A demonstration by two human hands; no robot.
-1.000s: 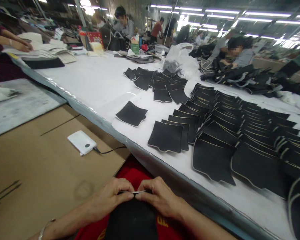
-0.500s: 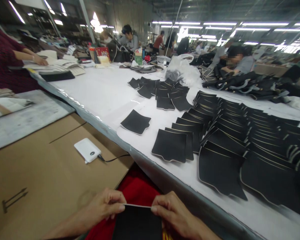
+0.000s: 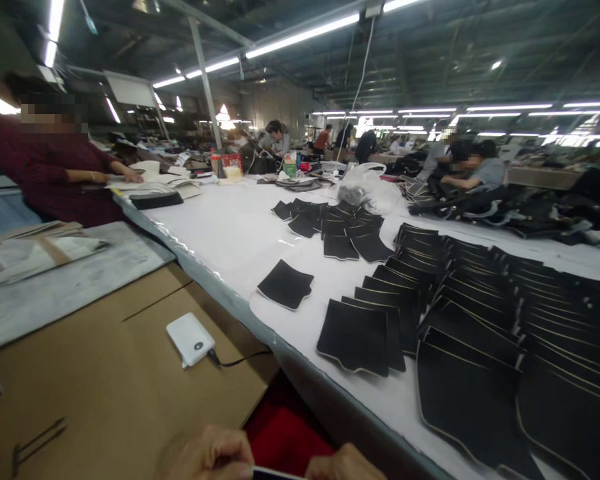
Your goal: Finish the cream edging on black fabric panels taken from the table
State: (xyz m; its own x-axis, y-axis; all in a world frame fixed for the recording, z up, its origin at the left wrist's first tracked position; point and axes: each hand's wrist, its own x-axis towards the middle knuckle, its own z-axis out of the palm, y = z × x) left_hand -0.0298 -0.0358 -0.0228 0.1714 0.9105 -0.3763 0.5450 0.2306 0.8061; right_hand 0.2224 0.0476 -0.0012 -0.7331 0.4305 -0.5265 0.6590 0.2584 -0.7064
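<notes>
White device (image 3: 186,337): near L, on brown board (image 3: 110,380), w/ cord.
L hand (image 3: 207,453): near; thumb & fingers pinch L end of held pc.
Held pc (image 3: 271,475): near, btwn hands, mostly cropped; dark, pale rim; prob. light, thin, bendy; best taken by rim, both ends.
Lone blk panel (image 3: 286,285): mid, on white table (image 3: 220,220).
R hand (image 3: 347,465): near, at pc's R end; grip cropped, can't tell.
Blk panels (image 3: 473,387): R, overlapping rows.

From here I see both hands, left (image 3: 213,457) and right (image 3: 345,463), holding a pale-edged dark piece (image 3: 275,474) low in view, black panels (image 3: 355,335) overlapping on the white counter (image 3: 220,223)
</notes>
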